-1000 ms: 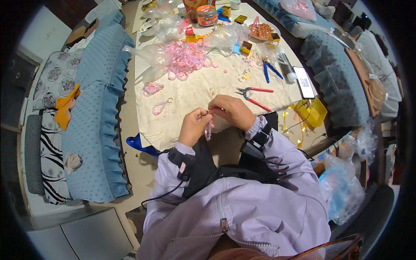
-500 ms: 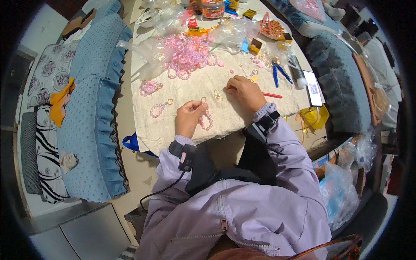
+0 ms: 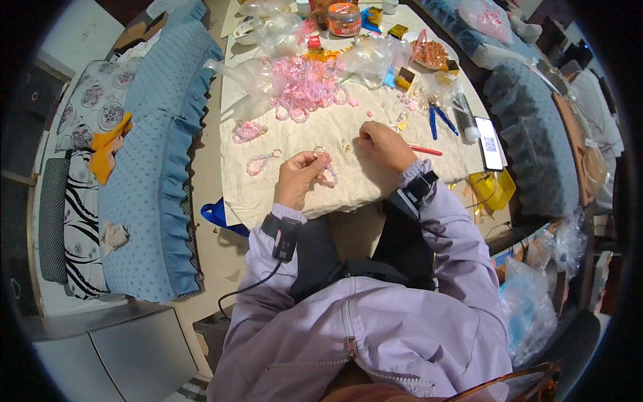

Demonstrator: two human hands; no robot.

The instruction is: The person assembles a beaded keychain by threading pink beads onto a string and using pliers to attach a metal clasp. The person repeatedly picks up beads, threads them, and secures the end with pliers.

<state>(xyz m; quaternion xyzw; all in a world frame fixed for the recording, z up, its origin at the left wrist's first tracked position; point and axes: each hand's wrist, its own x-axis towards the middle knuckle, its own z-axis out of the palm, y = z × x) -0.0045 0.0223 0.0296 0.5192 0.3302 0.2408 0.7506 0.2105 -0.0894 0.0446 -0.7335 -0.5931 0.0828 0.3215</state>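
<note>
My left hand pinches a pink beaded keychain loop near the front edge of the cloth. Its gold ring stands up above my fingertips, and the bead strand hangs beside them. To the right, my right hand rests low over the cloth with curled fingers; whatever is between them, if anything, is hidden. Small gold metal findings lie between the two hands. Left of my left hand lies another pink beaded loop with a gold ring, and a small bundle of beads sits beyond it.
A large heap of pink bead strands spreads across the back, among clear plastic bags. On the right lie a red stick, blue-handled pliers, a grey tube and a phone. A yellow basket stands by the table's right edge.
The whole view has shifted, so the table appears farther right. In my left hand the beaded loop sits higher, with its ring showing more fully. My right hand stays near the same spot, still curled.
</note>
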